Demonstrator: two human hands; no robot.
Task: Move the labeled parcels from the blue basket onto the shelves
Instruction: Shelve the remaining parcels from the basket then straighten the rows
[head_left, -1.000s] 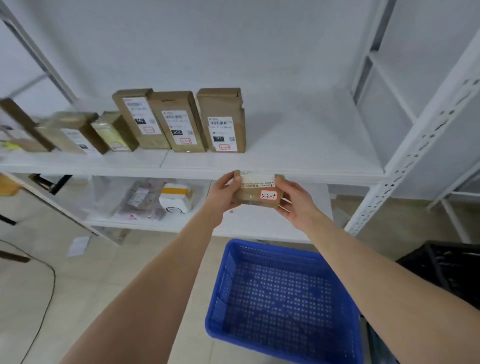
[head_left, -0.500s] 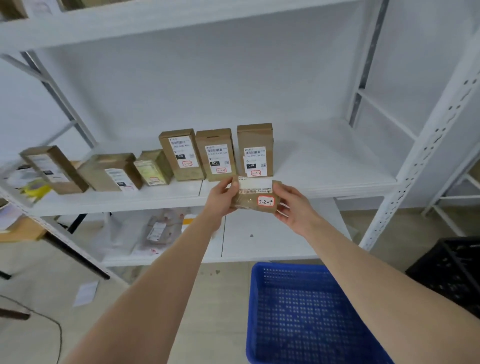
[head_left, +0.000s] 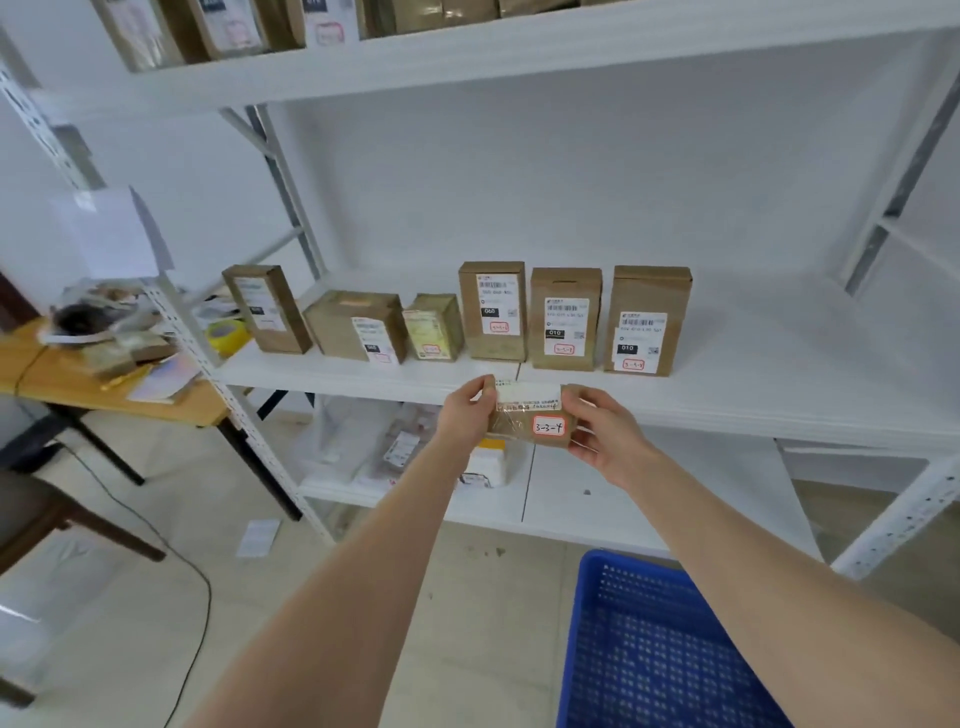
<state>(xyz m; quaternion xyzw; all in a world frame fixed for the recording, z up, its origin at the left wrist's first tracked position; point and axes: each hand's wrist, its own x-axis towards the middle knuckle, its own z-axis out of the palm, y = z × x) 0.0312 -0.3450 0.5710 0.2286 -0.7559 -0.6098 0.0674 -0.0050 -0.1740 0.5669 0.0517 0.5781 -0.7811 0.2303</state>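
A small brown parcel with a white label and a red-framed tag reading 3-3-4 is held in front of the middle shelf's front edge. My left hand grips its left end and my right hand grips its right end. Several brown labeled parcels stand in a row on that shelf; the rightmost one is just above my hands. The blue basket sits on the floor at the lower right, and its visible part holds nothing.
More parcels line the top shelf. The lower shelf holds plastic-wrapped packets and a white box. A wooden table with clutter and yellow tape stands at the left. A cable and a paper slip lie on the floor.
The view has tilted upward and shifted, revealing the top shelf and the table. The parcel stays gripped in both hands at the middle shelf's edge.
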